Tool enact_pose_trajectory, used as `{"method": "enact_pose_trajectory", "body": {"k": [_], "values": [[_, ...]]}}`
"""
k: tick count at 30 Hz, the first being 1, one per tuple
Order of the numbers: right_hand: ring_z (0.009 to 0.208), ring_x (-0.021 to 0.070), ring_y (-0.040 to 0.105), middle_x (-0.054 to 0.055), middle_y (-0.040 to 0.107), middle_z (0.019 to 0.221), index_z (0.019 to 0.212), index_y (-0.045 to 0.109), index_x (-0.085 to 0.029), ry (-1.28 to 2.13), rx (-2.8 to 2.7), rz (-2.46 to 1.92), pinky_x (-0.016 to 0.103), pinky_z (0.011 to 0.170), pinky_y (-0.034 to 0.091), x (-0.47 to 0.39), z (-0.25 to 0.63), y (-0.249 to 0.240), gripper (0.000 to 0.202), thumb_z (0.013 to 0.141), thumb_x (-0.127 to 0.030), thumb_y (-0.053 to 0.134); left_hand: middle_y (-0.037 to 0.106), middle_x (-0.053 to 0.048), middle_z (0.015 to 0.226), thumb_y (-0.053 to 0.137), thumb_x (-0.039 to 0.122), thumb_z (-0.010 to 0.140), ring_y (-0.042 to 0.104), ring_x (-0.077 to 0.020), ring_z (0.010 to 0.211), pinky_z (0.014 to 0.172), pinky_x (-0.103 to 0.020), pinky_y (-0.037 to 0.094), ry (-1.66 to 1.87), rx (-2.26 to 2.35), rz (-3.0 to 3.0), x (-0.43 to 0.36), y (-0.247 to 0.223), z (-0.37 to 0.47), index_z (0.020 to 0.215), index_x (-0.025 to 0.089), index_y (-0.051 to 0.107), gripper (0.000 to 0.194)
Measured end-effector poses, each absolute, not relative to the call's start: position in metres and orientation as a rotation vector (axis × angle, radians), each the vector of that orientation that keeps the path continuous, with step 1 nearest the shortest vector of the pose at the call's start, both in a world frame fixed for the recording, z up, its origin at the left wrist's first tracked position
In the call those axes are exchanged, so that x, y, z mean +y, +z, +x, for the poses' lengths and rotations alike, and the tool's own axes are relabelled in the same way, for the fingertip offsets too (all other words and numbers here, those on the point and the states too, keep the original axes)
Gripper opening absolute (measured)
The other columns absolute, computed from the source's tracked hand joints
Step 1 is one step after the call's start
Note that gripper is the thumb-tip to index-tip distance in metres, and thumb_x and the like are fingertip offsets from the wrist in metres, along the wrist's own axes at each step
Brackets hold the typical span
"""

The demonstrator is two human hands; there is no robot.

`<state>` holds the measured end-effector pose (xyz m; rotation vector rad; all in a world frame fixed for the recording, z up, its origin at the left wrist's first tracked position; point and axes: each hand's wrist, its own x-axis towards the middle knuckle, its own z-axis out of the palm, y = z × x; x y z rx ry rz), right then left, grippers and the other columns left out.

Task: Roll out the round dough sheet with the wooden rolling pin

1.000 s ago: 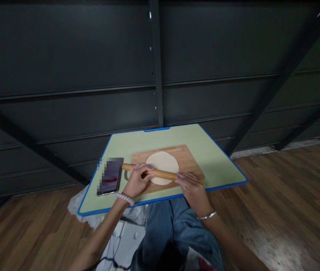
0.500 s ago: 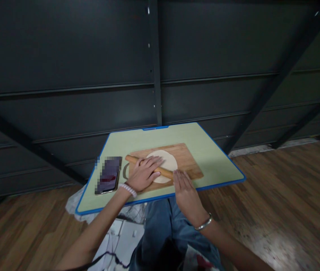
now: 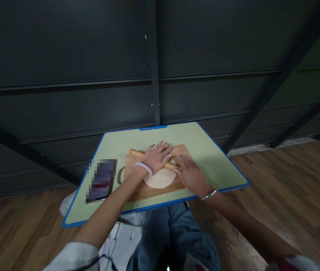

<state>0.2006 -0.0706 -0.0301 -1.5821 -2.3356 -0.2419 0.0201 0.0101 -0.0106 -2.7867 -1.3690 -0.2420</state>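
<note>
A wooden rolling pin lies aslant across a flat round of pale dough on a wooden board. My left hand rests flat over the middle of the pin, its fingers stretched out and spread. Over the pin's right end lies my right hand, palm down with the fingers extended, hiding that end. The near half of the dough shows below the pin; most of the far half is covered by the pin and my left hand.
The board sits on a pale green tabletop with a blue rim. Left of the board lies a phone, its screen blurred, near a looped handle on the board. A dark panelled wall stands behind the table.
Both hands and the rolling pin have moved away from me, over the far part of the dough. More of the dough's near half is uncovered. The view has shifted slightly.
</note>
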Motion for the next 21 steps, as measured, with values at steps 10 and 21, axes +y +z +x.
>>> {"method": "enact_pose_trajectory", "body": {"k": [10,21], "values": [[0.134,0.0221,0.037,0.011,0.048,0.140,0.133,0.049,-0.012,-0.094,-2.470,-1.593,0.044,0.109,0.029,0.010,0.229,-0.030,0.046,0.100,-0.027,0.021,0.021,-0.004,0.155,0.011,0.053,0.096,0.013,-0.0192,0.143,0.112,-0.051,0.020,-0.181,-1.518,-2.830,0.038,-0.014,0.034,0.142,0.024,0.034,0.060],[0.132,0.0252,0.039,0.021,0.049,0.136,0.131,0.047,-0.002,-0.204,-2.273,-1.579,0.042,0.107,0.033,-0.036,0.213,-0.035,0.048,0.098,-0.032,0.028,0.037,-0.008,0.148,0.013,0.048,0.096,0.021,-0.0225,0.141,0.113,-0.057,0.000,-0.230,-1.549,-2.739,0.033,-0.012,0.036,0.139,0.021,0.041,0.058]]}}
